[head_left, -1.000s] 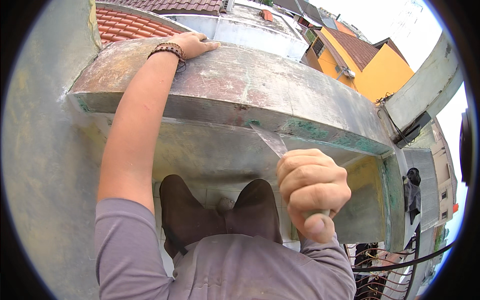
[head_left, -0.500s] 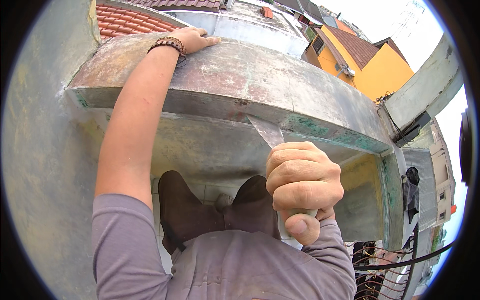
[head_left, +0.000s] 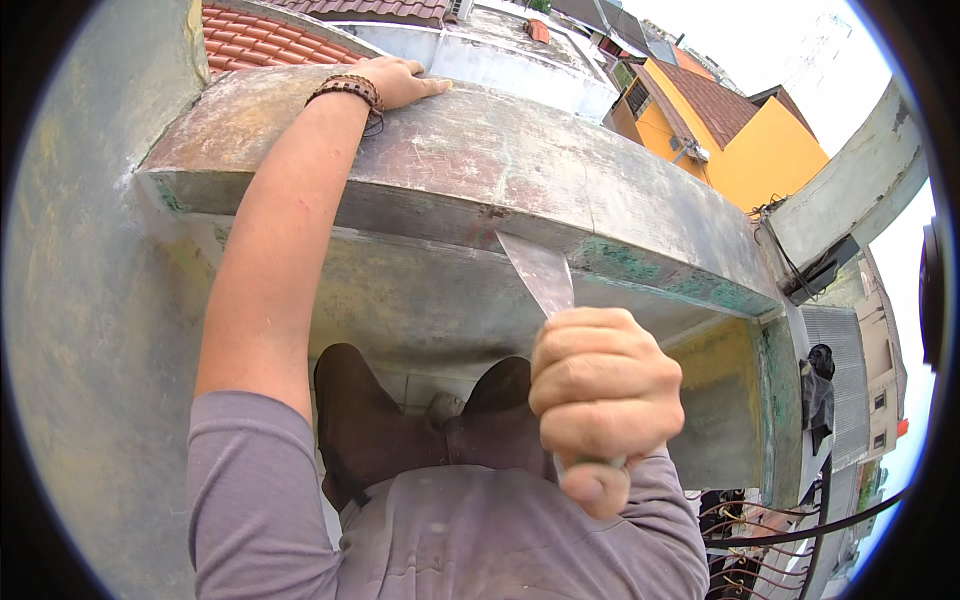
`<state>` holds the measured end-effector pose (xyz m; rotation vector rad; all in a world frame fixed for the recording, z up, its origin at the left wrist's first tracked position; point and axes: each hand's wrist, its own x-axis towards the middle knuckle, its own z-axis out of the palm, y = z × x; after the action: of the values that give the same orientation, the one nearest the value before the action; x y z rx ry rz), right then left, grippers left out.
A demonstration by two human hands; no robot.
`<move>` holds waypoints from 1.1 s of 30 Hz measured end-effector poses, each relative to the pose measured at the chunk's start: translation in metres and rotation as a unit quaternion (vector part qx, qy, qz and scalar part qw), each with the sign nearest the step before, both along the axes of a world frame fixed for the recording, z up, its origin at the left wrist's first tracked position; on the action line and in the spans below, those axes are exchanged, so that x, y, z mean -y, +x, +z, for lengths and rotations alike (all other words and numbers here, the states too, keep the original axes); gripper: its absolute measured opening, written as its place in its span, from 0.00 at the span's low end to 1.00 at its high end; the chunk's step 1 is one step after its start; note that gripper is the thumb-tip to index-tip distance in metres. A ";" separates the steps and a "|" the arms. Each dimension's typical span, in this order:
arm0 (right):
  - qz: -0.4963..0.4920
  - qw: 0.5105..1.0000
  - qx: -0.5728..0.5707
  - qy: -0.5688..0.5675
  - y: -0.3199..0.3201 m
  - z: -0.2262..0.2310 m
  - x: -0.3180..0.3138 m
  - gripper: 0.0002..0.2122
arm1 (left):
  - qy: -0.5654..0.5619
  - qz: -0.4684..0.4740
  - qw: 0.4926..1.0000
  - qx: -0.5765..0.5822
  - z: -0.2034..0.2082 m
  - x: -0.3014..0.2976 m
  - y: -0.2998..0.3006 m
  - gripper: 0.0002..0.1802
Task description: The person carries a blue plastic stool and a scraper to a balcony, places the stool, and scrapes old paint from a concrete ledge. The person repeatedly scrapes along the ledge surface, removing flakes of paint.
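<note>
My right hand (head_left: 605, 390) is closed in a fist around the handle of a scraper (head_left: 540, 272). Its thin, flared metal blade points away from me, its far edge at the inner face of the ledge, beside a reddish worn patch. Most of the handle is hidden in my fist. My left hand (head_left: 400, 82), with braided bracelets at the wrist, lies on top of the weathered concrete ledge (head_left: 450, 150) near its far edge, fingers stretched out and holding nothing. Green and grey old paint marks the ledge's inner face.
A stained wall (head_left: 90, 300) rises at my left. On the right, cables and a dark cloth (head_left: 818, 390) hang by a pillar (head_left: 850, 190), above a curled metal railing (head_left: 750, 540). Tiled roofs and an orange house (head_left: 775, 150) stand beyond the ledge.
My right fist has drawn slightly toward me, and more of the scraper's blade shows. My left hand stays on the ledge, while the view has shifted slightly.
</note>
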<state>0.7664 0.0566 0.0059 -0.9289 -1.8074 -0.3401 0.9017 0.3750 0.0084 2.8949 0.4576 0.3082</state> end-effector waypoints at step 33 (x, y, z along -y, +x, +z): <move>0.031 0.999 -0.030 -0.009 -0.008 -0.005 0.009 0.11 | 0.000 -0.003 1.000 0.007 -0.002 0.001 0.001 0.44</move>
<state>0.7584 0.0473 0.0006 -0.8845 -1.7826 -0.2537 0.9032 0.3743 0.0067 2.8918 0.4455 0.3285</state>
